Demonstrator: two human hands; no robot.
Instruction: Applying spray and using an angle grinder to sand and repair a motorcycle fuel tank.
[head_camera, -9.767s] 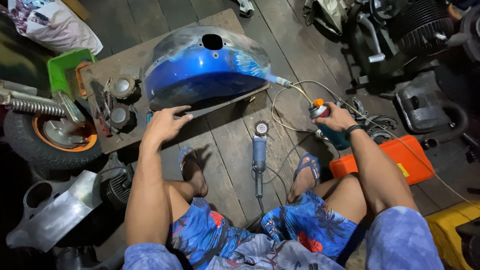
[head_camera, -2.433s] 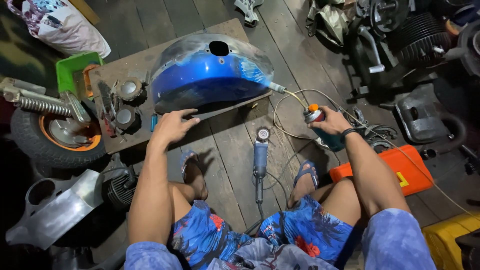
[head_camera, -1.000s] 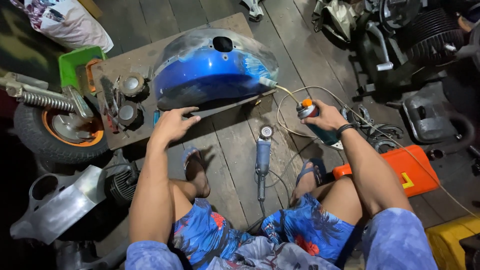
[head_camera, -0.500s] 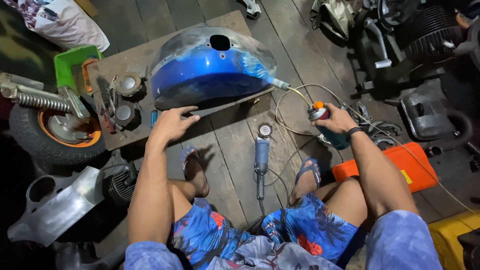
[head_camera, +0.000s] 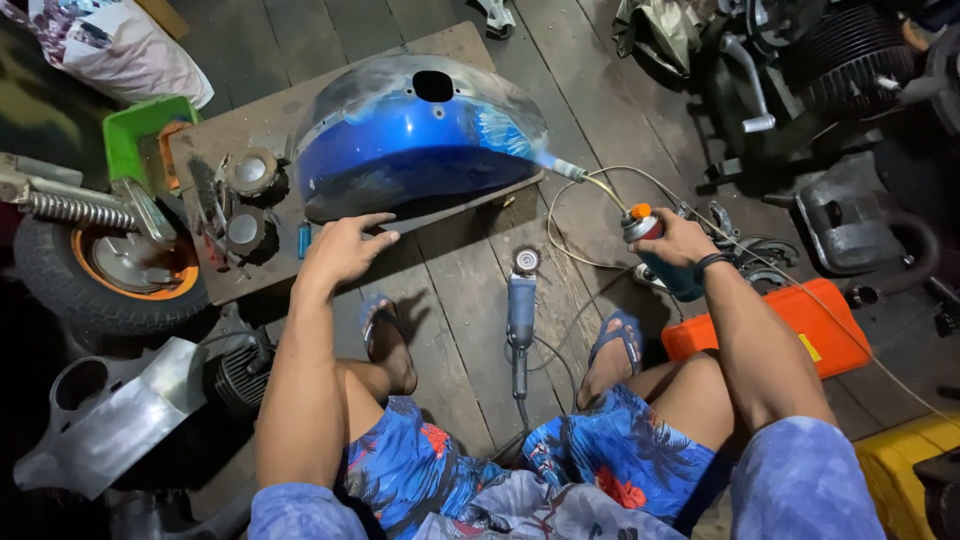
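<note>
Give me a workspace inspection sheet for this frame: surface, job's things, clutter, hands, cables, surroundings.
Surface: dark wooden plank floor; a flat board lies on it.
Job's things: blue curved metal body panel on the board, paint worn bare along its top; spray can with orange nozzle.
Clutter: angle grinder on the floor between the feet; two round metal parts on the board; green tray.
Hands: left hand rests at the panel's lower edge; right hand grips the can.
Cables: thin hose or cord looping by the can; grinder cord trails back.
Surroundings: wheel with orange rim, orange case, engine parts.
</note>
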